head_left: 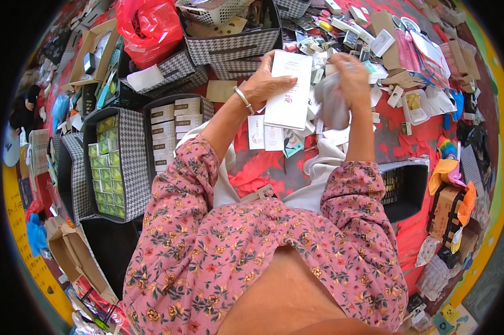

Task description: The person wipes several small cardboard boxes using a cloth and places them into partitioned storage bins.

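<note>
My left hand [262,85] grips a flat white paper packet [288,97] with a small red emblem and faint print, thumb on its face, fingers behind. To its right, my right hand [352,81] is smeared by motion. It holds a crumpled grey cloth-like thing [332,100], whose kind the blur hides. Below the white packet lie printed white cards [256,134]. White fabric [313,170] lies between my forearms. A silver bangle [243,101] circles my left wrist.
At left, a houndstooth bin [133,162] holds small green boxes [105,184]; another holds white-and-brown boxes [188,123]. Further houndstooth bins [232,47] and a red plastic bag [148,30] stand beyond. A pile of small boxes [381,42] covers the far right. A black bin [411,192] sits beside my right elbow.
</note>
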A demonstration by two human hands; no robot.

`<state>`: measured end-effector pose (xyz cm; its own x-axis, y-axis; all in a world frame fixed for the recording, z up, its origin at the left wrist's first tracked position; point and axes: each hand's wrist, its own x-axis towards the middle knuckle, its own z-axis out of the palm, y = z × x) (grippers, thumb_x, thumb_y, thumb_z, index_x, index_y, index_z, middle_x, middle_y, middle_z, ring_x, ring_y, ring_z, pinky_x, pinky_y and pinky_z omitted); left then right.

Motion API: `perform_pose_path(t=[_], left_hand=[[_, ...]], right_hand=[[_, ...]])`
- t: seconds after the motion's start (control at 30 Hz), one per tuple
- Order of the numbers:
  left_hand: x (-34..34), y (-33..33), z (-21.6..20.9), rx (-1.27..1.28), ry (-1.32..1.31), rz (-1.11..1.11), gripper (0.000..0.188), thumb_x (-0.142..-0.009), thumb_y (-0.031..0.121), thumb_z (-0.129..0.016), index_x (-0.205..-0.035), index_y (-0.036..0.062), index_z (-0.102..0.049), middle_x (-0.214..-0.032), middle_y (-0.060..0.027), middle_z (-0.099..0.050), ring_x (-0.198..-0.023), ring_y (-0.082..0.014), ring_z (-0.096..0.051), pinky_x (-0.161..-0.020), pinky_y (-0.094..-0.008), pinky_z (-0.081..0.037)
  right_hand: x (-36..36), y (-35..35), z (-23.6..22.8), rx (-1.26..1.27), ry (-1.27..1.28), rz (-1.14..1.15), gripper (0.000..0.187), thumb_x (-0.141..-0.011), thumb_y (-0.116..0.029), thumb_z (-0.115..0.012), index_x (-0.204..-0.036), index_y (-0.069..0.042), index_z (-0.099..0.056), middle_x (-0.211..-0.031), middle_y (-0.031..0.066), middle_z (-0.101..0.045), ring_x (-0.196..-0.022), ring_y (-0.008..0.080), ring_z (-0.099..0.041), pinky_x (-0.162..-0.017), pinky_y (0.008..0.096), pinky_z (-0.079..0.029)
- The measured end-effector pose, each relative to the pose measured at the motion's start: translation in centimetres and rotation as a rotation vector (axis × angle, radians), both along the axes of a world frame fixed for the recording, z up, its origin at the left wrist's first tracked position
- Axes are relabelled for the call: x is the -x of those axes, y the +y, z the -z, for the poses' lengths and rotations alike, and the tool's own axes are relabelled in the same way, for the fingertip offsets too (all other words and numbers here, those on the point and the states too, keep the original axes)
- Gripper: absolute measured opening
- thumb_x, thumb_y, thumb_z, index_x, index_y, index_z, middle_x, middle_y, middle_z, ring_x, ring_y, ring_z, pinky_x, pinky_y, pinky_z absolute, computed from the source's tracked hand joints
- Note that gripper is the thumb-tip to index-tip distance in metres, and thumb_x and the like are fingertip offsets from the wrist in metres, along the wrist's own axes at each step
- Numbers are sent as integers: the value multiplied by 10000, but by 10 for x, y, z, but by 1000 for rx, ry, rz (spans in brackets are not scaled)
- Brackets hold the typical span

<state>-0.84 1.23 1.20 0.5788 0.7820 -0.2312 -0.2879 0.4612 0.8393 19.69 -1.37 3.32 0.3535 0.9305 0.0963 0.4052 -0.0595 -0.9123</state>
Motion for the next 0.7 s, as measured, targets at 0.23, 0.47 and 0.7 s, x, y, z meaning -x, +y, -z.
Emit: perform_pose_path(t=[0.23,0.47,0.7], left_hand=[[-20,-14,30,-604,143,17,706,-717,51,-664,-1259,106,-215,-1004,-98,-516,-867,-164,-546,-754,-294,-478],[6,11,28,423,-477,-20,423,-866,217,-492,-1212,12,-359,-1052,-167,-548,-890,-267,-593,-759,-368,-516],[-3,-5,25,583,-464,184,476,-898,372,-407,-1172,-15,-440,-991,-160,-593,-788,-250,-630,-681,-345,-543]], right_hand=[[57,-6,-20,-279,-682,-371,184,-790,-231,-562,-894,-88,-612,-818,110,-615,-746,246,-605,-651,324,-469],[-48,7,0,-348,-47,523,226,-789,-210,-618,-750,13,-602,-674,63,-588,-592,118,-512,-549,281,-418],[28,14,-43,-560,-27,10,173,-790,-203,-597,-811,-32,-613,-734,67,-607,-669,151,-556,-643,277,-432]])
